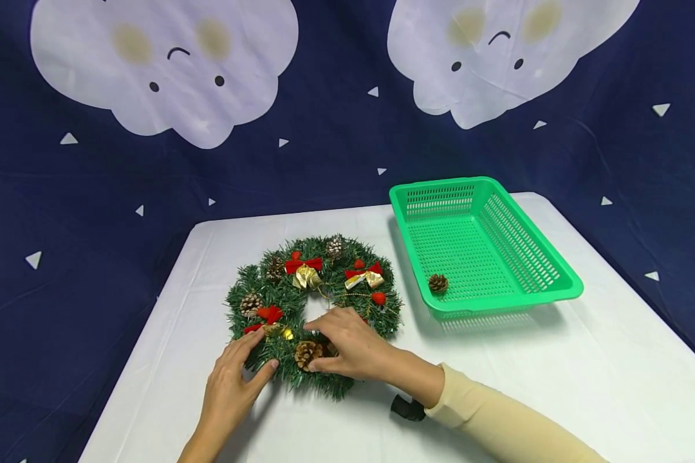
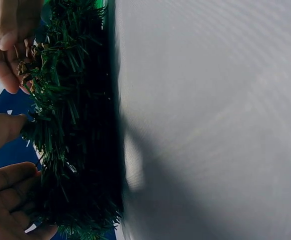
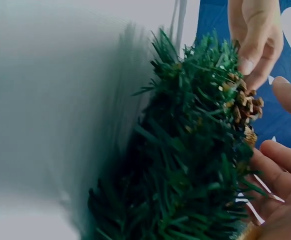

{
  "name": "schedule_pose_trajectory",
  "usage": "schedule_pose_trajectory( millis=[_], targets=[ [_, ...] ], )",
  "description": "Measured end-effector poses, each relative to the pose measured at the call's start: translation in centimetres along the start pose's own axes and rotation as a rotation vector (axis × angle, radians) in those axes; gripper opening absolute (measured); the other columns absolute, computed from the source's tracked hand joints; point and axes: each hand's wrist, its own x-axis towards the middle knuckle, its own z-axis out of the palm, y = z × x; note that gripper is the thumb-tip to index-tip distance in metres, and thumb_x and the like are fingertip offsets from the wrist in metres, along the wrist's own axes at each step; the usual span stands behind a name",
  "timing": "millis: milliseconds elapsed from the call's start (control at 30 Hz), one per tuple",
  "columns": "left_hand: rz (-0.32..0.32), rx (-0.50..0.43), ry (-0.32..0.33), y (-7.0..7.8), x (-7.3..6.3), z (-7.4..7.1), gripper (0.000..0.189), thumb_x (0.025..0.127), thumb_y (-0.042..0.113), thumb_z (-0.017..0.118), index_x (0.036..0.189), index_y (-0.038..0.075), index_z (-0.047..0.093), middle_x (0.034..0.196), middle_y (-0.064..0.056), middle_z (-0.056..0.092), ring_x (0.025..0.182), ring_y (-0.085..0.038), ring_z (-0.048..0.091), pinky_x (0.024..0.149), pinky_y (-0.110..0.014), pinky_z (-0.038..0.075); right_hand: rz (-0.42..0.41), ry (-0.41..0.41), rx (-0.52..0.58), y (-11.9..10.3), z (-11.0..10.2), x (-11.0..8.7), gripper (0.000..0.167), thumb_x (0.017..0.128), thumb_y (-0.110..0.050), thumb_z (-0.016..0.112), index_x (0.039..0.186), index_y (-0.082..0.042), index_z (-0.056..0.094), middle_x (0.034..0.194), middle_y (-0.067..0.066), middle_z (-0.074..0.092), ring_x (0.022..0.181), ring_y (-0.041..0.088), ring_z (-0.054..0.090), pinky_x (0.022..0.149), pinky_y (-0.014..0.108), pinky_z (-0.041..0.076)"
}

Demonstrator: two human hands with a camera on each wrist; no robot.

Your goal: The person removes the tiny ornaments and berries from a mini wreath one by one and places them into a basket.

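A green tinsel wreath (image 1: 347, 254) lies on the white table, trimmed with red-and-gold bows, red berries and pine cones. My left hand (image 1: 230, 382) rests on its lower left edge, thumb and fingers spread apart beside a red bow (image 1: 271, 314). Over the near side of the ring is my right hand (image 1: 353, 344), its thumb and fingers parted around a brown pine cone (image 1: 307, 355). In the right wrist view the thumb stands away from that pine cone (image 3: 248, 107), while the fingertips reach the greenery just below it. Part of the wreath is hidden under the right hand.
A green plastic basket (image 1: 556, 267) stands at the back right of the table, with one pine cone (image 1: 437, 283) in its near left corner. Close by the right wrist is a small black object (image 1: 408, 408). A dark blue cloth (image 1: 324, 173) with clouds hangs behind the table.
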Motion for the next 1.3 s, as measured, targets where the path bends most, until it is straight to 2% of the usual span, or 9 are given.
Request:
schedule_pose_trajectory(
  millis=[200, 467, 800, 1300],
  targets=[
    [0.0, 0.001, 0.003, 0.0, 0.0, 0.0, 0.059, 0.073, 0.019, 0.079, 0.128, 0.006, 0.059, 0.123, -0.016, 0.062, 0.116, -0.036, 0.054, 0.091, -0.058, 0.044, -0.018, -0.008, -0.04, 0.0, 0.5, 0.1, 0.062, 0.078, -0.047, 0.071, 0.129, -0.016, 0.055, 0.126, -0.001, 0.062, 0.121, 0.017, 0.051, 0.105, 0.037, 0.04],
    [-0.021, 0.001, -0.009, 0.1, 0.0, -0.1, 0.06, 0.074, 0.019, 0.079, 0.128, 0.008, 0.058, 0.124, -0.016, 0.062, 0.116, -0.038, 0.054, 0.092, -0.06, 0.043, -0.037, -0.005, -0.093, 0.0, 0.9, 0.2, 0.062, 0.078, -0.05, 0.069, 0.129, -0.017, 0.055, 0.123, -0.003, 0.064, 0.117, 0.015, 0.053, 0.096, 0.029, 0.042],
    [-0.031, -0.003, -0.016, 0.1, -0.1, -0.1, 0.059, 0.074, 0.019, 0.079, 0.129, 0.008, 0.058, 0.124, -0.016, 0.062, 0.116, -0.04, 0.054, 0.092, -0.061, 0.042, -0.038, -0.01, -0.116, 0.0, 1.4, 0.2, 0.06, 0.079, -0.049, 0.068, 0.128, -0.017, 0.056, 0.122, -0.004, 0.064, 0.115, 0.013, 0.054, 0.097, 0.028, 0.042],
    [-0.04, -0.001, -0.019, 0.0, -0.2, 0.0, 0.059, 0.074, 0.02, 0.079, 0.129, 0.009, 0.058, 0.125, -0.016, 0.061, 0.117, -0.039, 0.054, 0.092, -0.061, 0.042, -0.133, 0.07, -0.161, 0.3, 2.2, 0.0, 0.056, 0.077, -0.048, 0.072, 0.122, -0.017, 0.059, 0.117, -0.004, 0.066, 0.113, 0.014, 0.056, 0.095, 0.03, 0.043]
  ],
)
